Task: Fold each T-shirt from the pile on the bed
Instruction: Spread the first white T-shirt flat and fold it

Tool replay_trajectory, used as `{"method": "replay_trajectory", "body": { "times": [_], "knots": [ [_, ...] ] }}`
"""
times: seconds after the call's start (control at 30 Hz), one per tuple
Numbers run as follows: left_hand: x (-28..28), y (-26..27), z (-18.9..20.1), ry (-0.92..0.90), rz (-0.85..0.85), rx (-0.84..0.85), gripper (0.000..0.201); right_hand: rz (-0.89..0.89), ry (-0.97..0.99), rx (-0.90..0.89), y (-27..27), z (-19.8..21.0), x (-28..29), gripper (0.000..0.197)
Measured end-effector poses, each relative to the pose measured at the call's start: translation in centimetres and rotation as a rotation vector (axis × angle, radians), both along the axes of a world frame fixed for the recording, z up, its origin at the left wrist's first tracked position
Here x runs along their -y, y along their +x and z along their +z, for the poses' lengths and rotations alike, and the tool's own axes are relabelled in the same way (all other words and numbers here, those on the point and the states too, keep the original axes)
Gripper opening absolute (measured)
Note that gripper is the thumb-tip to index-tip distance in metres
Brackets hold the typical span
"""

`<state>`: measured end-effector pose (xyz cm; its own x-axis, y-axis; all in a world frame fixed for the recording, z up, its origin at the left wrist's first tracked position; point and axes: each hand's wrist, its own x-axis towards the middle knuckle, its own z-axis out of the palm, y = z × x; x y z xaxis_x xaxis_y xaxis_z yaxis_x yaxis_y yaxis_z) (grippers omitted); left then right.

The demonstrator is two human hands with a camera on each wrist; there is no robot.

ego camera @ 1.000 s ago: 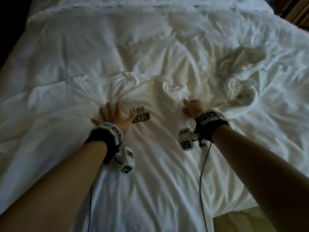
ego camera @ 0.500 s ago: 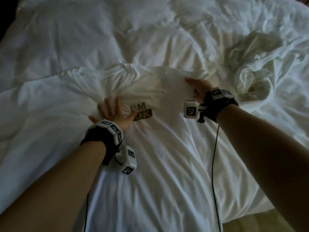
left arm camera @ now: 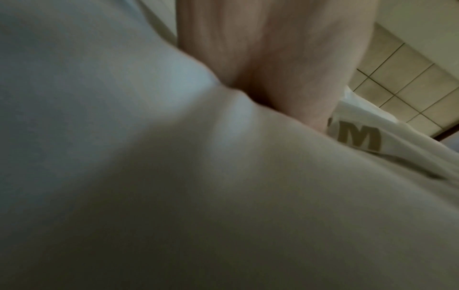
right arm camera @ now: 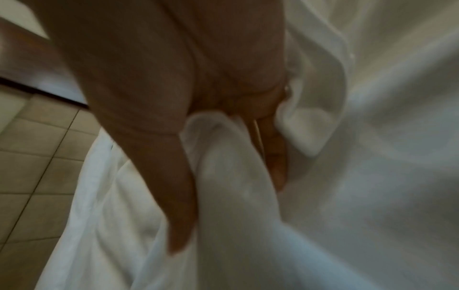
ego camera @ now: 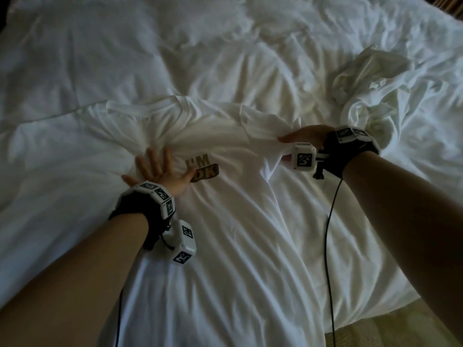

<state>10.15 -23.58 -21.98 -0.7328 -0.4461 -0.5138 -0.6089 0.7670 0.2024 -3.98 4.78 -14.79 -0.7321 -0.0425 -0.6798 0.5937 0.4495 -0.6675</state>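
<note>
A white T-shirt [ego camera: 225,221] with a gold "I'M OK" print [ego camera: 201,167] lies spread on the bed, collar toward the far side. My left hand [ego camera: 160,169] presses flat on its chest, fingers spread, thumb beside the print. My right hand [ego camera: 304,140] grips the shirt's right sleeve and shoulder, lifted off the bed. In the right wrist view the thumb and fingers [right arm camera: 178,196] pinch a fold of white cloth [right arm camera: 228,176]. In the left wrist view my palm [left arm camera: 261,58] rests on the shirt beside the letter M [left arm camera: 357,137].
A crumpled heap of white T-shirts [ego camera: 370,91] lies at the far right of the rumpled white duvet [ego camera: 100,58]. The bed's near edge and beige floor [ego camera: 400,331] show at bottom right. Wrist cables hang from both arms.
My right hand has moved right and away from me, drawing the bunched right sleeve outward and spreading the shirt's shoulder. The left hand has stayed pressed on the chest.
</note>
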Motion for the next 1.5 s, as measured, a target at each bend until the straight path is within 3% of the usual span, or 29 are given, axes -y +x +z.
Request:
{"method": "replay_trajectory", "body": {
  "times": [0.13, 0.23, 0.33, 0.4, 0.47, 0.53, 0.6, 0.67, 0.77, 0.9, 1.07, 1.23, 1.5],
  "knots": [
    [0.0, 0.0, 0.1, -0.003, -0.009, 0.002, 0.092, -0.027, -0.079, -0.004, 0.2, -0.3, 0.1, 0.029],
    [0.0, 0.1, 0.1, -0.004, -0.011, -0.001, 0.093, -0.11, 0.019, -0.088, -0.2, -0.4, 0.5, 0.035],
    [0.0, 0.1, -0.1, -0.008, -0.006, -0.009, 0.092, -0.11, 0.173, -0.099, -0.1, -0.1, 0.4, 0.021],
    [-0.1, 0.0, -0.1, -0.01, 0.001, -0.012, 0.092, -0.016, 0.416, -0.245, 0.0, -0.2, 0.1, 0.02],
    [-0.1, 0.0, -0.1, -0.013, 0.001, -0.007, 0.091, 0.071, 0.664, -0.508, -0.1, -0.5, 0.4, 0.03],
    [-0.1, 0.0, -0.1, -0.013, -0.003, 0.0, 0.092, 0.062, 0.685, -0.746, 0.5, -0.5, 2.0, 0.038],
    [-0.2, 0.0, 0.0, -0.017, -0.002, -0.002, 0.092, 0.149, 0.646, -0.876, 1.5, -0.5, 4.6, 0.048],
    [-0.3, 0.0, 0.2, -0.026, 0.003, 0.0, 0.092, 0.377, 0.586, -0.848, 2.6, -1.0, 7.7, 0.058],
    [-0.3, 0.1, 0.3, -0.017, 0.004, -0.002, 0.092, 0.737, 0.611, -0.659, 4.4, -3.1, 11.4, 0.067],
    [-0.2, 0.2, 0.4, -0.006, -0.012, -0.012, 0.092, 0.83, 0.702, -0.521, 3.7, -5.8, 10.1, 0.077],
    [0.0, 0.1, 0.2, -0.009, -0.014, -0.022, 0.093, 0.72, 0.789, -0.445, 1.9, -5.1, 5.7, 0.072],
    [0.2, 0.3, 0.8, -0.007, -0.02, -0.048, 0.093, 0.153, 0.693, -0.555, 1.7, -2.6, 3.0, 0.061],
    [1.4, 2.9, 2.7, -0.065, 0.042, -0.316, 0.071, -0.149, 0.198, -0.165, 2.4, -1.3, 1.5, 0.048]
  ]
}}
